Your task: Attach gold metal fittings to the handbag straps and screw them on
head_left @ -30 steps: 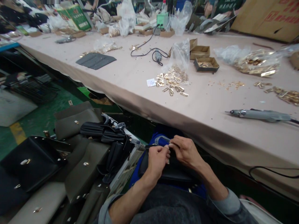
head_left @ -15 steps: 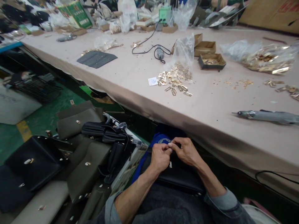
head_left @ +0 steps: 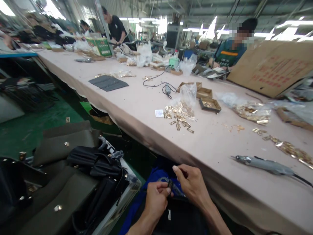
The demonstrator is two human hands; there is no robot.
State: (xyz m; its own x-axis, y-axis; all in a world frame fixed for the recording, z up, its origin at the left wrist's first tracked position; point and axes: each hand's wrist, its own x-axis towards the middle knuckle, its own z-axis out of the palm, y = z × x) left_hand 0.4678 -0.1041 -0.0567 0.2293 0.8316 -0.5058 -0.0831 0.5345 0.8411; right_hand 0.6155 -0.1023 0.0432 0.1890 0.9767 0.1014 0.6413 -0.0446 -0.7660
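A black bag (head_left: pixel 182 213) lies on my lap, with a small light metallic piece (head_left: pixel 169 214) on its face. My left hand (head_left: pixel 156 199) is closed above it, thumb and fingers pinching a thin black strap (head_left: pixel 170 184) that bends into a small loop. To the right and slightly higher, my right hand (head_left: pixel 193 182) hangs apart from the left. Its thumb and forefinger come together at the tips; whatever sits between them is too small to make out. Clear plastic wrap (head_left: pixel 176 187) and blue cloth (head_left: pixel 153 176) show behind the hands.
On the table (head_left: pixel 146 107), gold metal plates (head_left: pixel 182 112) spill from a plastic bag, near a small parts box (head_left: pixel 209 105). A grey electric screwdriver (head_left: pixel 264 164) lies right. Finished-looking bags (head_left: pixel 80 166) fill a crate at left. Co-workers (head_left: pixel 118 29) stand across the table.
My hands have come apart; the right has lifted away while the left keeps the black strap. The view has tilted up, bringing people and the far hall into sight.
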